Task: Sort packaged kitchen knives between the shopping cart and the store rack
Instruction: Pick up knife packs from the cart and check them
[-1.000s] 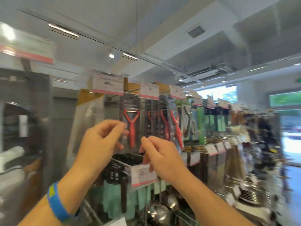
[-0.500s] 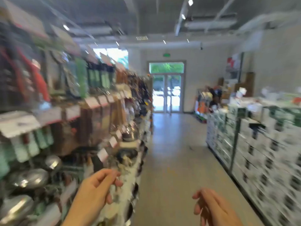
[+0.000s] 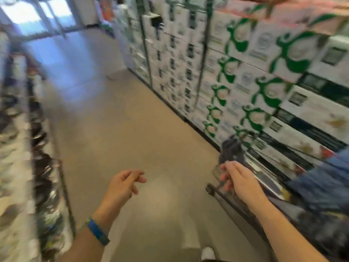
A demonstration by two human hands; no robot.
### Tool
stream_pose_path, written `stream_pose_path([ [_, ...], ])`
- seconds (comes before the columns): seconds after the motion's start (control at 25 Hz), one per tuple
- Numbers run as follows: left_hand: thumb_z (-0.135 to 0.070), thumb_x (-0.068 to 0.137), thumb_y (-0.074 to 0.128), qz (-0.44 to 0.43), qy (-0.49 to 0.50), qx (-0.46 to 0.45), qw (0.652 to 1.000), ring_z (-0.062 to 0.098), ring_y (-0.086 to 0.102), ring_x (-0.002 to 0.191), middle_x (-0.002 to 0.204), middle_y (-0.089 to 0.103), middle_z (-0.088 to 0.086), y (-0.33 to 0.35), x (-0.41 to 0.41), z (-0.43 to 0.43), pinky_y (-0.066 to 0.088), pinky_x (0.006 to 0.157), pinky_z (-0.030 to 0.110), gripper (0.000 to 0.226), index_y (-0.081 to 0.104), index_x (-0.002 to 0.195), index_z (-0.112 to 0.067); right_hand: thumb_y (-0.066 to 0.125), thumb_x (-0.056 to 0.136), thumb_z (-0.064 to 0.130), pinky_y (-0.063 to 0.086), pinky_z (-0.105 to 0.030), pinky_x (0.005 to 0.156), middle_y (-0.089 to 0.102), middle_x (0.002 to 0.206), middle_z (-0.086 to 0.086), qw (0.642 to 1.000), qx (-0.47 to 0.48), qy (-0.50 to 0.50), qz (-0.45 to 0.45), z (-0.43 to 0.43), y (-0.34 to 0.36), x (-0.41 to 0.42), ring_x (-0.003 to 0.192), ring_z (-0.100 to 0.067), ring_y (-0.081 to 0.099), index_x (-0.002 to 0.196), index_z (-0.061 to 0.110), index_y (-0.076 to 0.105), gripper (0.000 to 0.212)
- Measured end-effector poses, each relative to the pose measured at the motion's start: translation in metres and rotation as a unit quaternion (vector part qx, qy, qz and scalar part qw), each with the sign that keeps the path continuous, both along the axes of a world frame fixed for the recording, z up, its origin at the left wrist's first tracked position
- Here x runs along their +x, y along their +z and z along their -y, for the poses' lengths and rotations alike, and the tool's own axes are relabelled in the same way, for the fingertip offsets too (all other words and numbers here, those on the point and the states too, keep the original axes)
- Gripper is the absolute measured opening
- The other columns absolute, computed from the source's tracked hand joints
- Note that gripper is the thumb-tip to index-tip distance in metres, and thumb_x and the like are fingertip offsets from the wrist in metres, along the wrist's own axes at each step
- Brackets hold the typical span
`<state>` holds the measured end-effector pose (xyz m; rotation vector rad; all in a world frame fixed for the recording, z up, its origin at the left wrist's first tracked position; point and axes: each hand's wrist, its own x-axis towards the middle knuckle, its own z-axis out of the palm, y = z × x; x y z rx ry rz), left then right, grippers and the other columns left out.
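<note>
My right hand (image 3: 239, 181) reaches over the dark rim of the shopping cart (image 3: 214, 192) at the lower right. Its fingers curl round the clear top end of a packaged knife (image 3: 264, 177), which lies slanted in the cart with a silvery blade showing. The picture is blurred, so the grip is hard to make out. My left hand (image 3: 122, 184) hangs over the bare floor with loosely curled fingers and holds nothing; a blue wristband sits on that wrist. The store rack (image 3: 43, 167) of hanging kitchenware runs along the left edge.
Stacked white and green boxes (image 3: 245, 76) line the right side of the aisle behind the cart. A blue cloth bundle (image 3: 321, 178) lies in the cart. The beige aisle floor (image 3: 117, 120) stretches ahead to glass doors (image 3: 37, 14) at the top left.
My view has swung from the rack to the right and down onto the cart. Both hands left the hanging packages; the right hand has reached into the cart, while the left has dropped empty.
</note>
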<state>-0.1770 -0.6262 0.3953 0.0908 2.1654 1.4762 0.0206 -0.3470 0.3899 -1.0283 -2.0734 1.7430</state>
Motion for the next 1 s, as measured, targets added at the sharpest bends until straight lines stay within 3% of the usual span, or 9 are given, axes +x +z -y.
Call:
stream_pose_path([
  [0.2, -0.031, 0.099, 0.054, 0.017, -0.192, -0.036, 0.981, 0.004, 0.052, 0.044, 0.084, 0.076, -0.003, -0.03, 0.035, -0.196, 0.035, 0.041, 0.016, 0.022, 0.073, 0.092, -0.023, 0.047, 0.107, 0.04, 0.048, -0.032, 0.053, 0.073, 0.075, -0.001, 0.983, -0.009, -0.184, 0.023, -0.115, -0.027, 0.116, 0.052, -0.017, 0.063, 0.089, 0.03, 0.072, 0.031],
  [0.28, -0.032, 0.1, 0.053, 0.027, -0.264, -0.043, 0.963, 0.003, 0.053, 0.046, 0.085, 0.076, -0.005, -0.032, 0.054, -0.26, 0.036, 0.043, 0.018, 0.022, 0.073, 0.093, -0.023, 0.046, 0.106, 0.045, 0.049, -0.025, 0.051, 0.074, 0.078, 0.002, 0.968, -0.011, -0.248, 0.036, -0.134, -0.036, 0.157, 0.054, -0.014, 0.065, 0.089, 0.04, 0.071, 0.031],
  [0.4, -0.033, 0.099, 0.055, 0.035, -0.35, -0.048, 0.935, 0.006, 0.055, 0.047, 0.086, 0.076, -0.001, -0.038, 0.077, -0.328, 0.037, 0.044, 0.018, 0.024, 0.075, 0.087, -0.027, 0.044, 0.105, 0.047, 0.043, -0.015, 0.046, 0.074, 0.078, 0.005, 0.942, -0.03, -0.328, 0.061, -0.146, -0.046, 0.197, 0.053, -0.012, 0.065, 0.089, 0.039, 0.069, 0.031],
  [0.64, -0.033, 0.099, 0.054, 0.074, -0.479, -0.063, 0.873, 0.006, 0.056, 0.051, 0.085, 0.076, 0.001, -0.072, 0.083, -0.419, 0.041, 0.047, 0.02, 0.025, 0.075, 0.088, -0.026, 0.045, 0.108, 0.038, 0.042, -0.014, 0.045, 0.073, 0.074, 0.003, 0.899, -0.073, -0.425, 0.079, -0.158, -0.065, 0.202, 0.052, -0.012, 0.063, 0.098, 0.021, 0.069, 0.031],
  [0.84, -0.033, 0.101, 0.051, 0.111, -0.54, -0.1, 0.828, 0.004, 0.057, 0.051, 0.087, 0.076, -0.002, -0.107, 0.045, -0.485, 0.044, 0.047, 0.017, 0.025, 0.074, 0.095, -0.023, 0.046, 0.108, 0.04, 0.046, -0.019, 0.046, 0.073, 0.075, 0.004, 0.86, -0.097, -0.486, 0.123, -0.183, -0.088, 0.171, 0.053, -0.011, 0.063, 0.097, 0.025, 0.068, 0.029],
  [1.0, -0.031, 0.101, 0.052, 0.146, -0.531, -0.165, 0.818, 0.004, 0.056, 0.049, 0.087, 0.077, -0.004, -0.142, 0.033, -0.529, 0.042, 0.048, 0.018, 0.022, 0.072, 0.098, -0.024, 0.047, 0.105, 0.039, 0.047, -0.024, 0.05, 0.075, 0.079, 0.003, 0.85, -0.128, -0.484, 0.163, -0.215, -0.125, 0.148, 0.054, -0.013, 0.064, 0.097, 0.03, 0.068, 0.024],
])
